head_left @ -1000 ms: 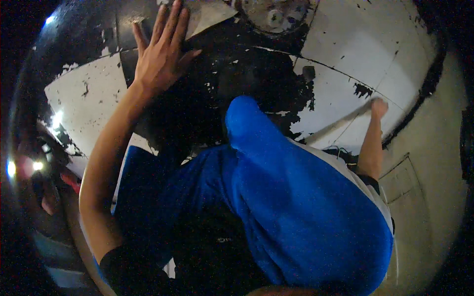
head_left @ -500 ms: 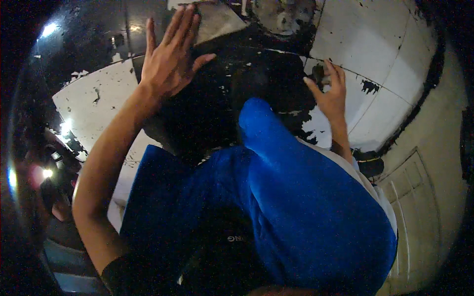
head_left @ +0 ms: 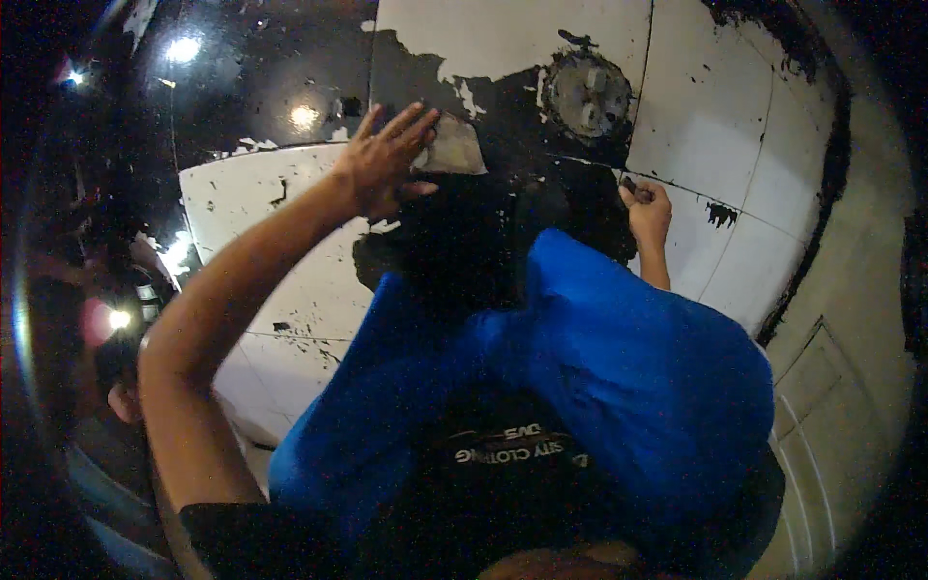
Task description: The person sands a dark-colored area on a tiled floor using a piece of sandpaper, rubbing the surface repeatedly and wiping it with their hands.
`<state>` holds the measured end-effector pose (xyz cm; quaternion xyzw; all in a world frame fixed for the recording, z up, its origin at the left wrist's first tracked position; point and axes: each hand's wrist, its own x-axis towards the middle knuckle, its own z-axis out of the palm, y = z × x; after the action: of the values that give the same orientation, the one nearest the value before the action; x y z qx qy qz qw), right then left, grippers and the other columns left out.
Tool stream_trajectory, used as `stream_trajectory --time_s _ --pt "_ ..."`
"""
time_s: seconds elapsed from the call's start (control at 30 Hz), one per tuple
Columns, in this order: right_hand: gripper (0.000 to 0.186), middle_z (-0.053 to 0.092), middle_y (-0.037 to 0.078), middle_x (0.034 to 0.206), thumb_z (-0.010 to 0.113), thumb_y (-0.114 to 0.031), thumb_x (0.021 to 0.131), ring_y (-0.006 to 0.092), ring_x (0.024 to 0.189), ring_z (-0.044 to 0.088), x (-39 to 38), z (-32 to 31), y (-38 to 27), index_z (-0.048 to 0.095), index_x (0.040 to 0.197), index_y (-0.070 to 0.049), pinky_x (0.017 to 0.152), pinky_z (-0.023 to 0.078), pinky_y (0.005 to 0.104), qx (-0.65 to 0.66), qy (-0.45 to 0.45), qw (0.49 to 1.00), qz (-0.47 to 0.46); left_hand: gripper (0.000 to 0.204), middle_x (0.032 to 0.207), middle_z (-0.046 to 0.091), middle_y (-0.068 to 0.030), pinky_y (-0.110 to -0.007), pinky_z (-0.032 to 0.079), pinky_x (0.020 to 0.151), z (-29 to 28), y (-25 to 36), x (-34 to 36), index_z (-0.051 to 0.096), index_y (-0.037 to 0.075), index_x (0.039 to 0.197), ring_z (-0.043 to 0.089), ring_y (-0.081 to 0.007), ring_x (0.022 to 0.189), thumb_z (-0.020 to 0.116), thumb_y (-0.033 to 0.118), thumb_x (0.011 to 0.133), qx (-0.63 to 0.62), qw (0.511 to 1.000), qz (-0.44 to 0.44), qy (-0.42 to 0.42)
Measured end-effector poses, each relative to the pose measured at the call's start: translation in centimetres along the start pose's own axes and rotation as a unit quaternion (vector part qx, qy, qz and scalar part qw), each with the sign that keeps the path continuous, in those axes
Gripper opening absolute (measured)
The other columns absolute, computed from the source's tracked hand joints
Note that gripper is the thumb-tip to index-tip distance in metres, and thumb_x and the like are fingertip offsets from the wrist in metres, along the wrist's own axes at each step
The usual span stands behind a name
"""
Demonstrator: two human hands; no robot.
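My left hand is open, its fingers spread over the black-patched white tiles. Its fingertips reach the left edge of a flat, pale beige, wedge-shaped piece; whether they press on it I cannot tell. Farther right, the fingers of my right hand are closed around a small dark lump, whose end pokes out by the thumb. Its exact kind does not show. My legs in blue trousers lie between and below both hands.
A round, grey, stained disc lies beyond the right hand. Black coating in ragged patches covers part of the white tiles. Bright lights shine at the left, where a partly hidden person is close by. A pale panelled surface stands at the right.
My right hand, open beside the dark lump before, has closed on it. My left hand's fingers have bent and turned toward the right. The whole view has shifted.
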<state>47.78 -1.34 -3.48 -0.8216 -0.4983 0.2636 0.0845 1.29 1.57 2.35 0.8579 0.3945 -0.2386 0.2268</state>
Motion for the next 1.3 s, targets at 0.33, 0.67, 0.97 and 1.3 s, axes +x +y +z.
stream_trajectory --time_s 0.33,0.67,0.97,1.3 --pt "0.046 0.07 0.016 0.101 0.082 -0.012 0.08 0.0216 0.091 0.068 0.7 -1.1 -9.1 0.058 0.117 0.002 0.077 0.055 0.0328 0.046 -0.144 0.979 -0.139 0.071 0.167 0.016 -0.0098 -0.058 0.011 0.122 5.9 3.6 -0.6 0.036 0.003 0.153 0.011 -0.0324 0.154 0.041 0.052 0.102 -0.195 0.943 -0.082 0.257" --pt "0.031 0.074 0.015 0.087 0.081 -0.03 0.08 0.0296 0.08 0.072 5.8 10.8 -29.5 0.074 0.094 -0.003 0.075 0.056 0.0395 0.059 -0.093 0.902 -0.417 0.063 0.166 0.021 -0.0085 -0.057 0.008 0.122 8.0 6.7 -1.1 0.037 0.008 0.153 0.014 -0.0349 0.153 0.045 0.044 0.102 -0.278 0.9 -0.134 0.308" --pt "0.026 0.07 0.018 0.077 0.081 -0.022 0.076 0.0364 0.074 0.069 5.4 12.7 -29.7 0.071 0.087 0.0 0.072 0.055 0.0449 0.078 -0.064 0.908 -0.406 0.061 0.166 0.021 -0.0086 -0.054 0.01 0.123 9.3 6.3 -2.9 0.036 0.009 0.154 0.014 -0.0349 0.153 0.045 0.04 0.102 -0.281 0.913 -0.097 0.28" --pt "0.026 0.074 0.014 0.081 0.08 -0.025 0.08 0.0258 0.073 0.072 5.5 13.9 -29.5 0.073 0.09 -0.002 0.069 0.056 0.0366 0.047 -0.058 0.881 -0.468 0.061 0.166 0.022 -0.008 -0.053 0.009 0.123 9.4 5.8 -2.7 0.035 0.01 0.155 0.014 -0.0341 0.153 0.045 0.039 0.102 -0.278 0.916 -0.091 0.273"
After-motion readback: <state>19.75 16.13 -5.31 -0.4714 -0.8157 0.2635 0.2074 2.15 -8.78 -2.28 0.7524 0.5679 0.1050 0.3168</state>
